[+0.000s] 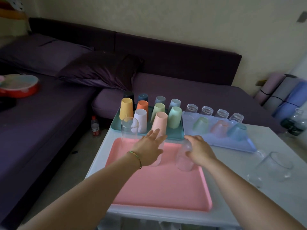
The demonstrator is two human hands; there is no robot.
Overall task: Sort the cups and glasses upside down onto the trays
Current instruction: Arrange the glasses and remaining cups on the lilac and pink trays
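Head: right hand (200, 151) fingers grip glass (183, 159); left hand (147, 150) fingers spread; bottle (95, 126) label unreadable.

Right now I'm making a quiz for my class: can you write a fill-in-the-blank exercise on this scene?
1. The near tray, where the right hand grips a clear glass, is ____.
2. The plastic cups on the teal tray stand ____.
3. The bracelet is on the ____ wrist.
Missing words: pink; upside down; left.
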